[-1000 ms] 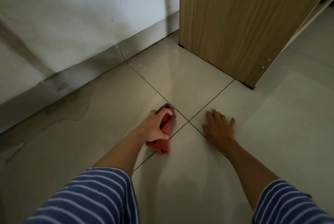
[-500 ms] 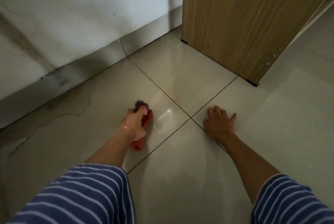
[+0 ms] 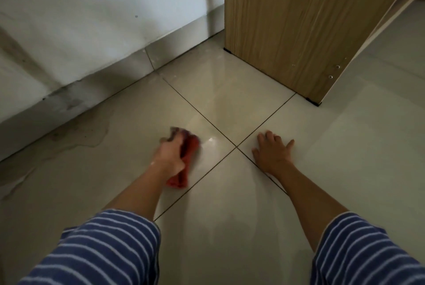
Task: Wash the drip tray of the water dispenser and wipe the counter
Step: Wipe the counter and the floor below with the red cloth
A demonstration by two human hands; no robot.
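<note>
My left hand grips a red cloth and presses it flat on the glossy beige floor tiles, just left of where the dark grout lines cross. The cloth is blurred from motion. A wet sheen shows on the tile right of the cloth. My right hand lies flat on the floor with fingers spread, just right of the grout crossing, holding nothing. No drip tray, water dispenser or counter is in view.
A wooden cabinet stands at the upper right, its corner on the floor. A white wall with a grey skirting runs along the left. A darker damp stain spreads on the floor by the skirting.
My left hand swept the red cloth left from the grout crossing, then slightly back to the right. My right hand stayed flat in place.
</note>
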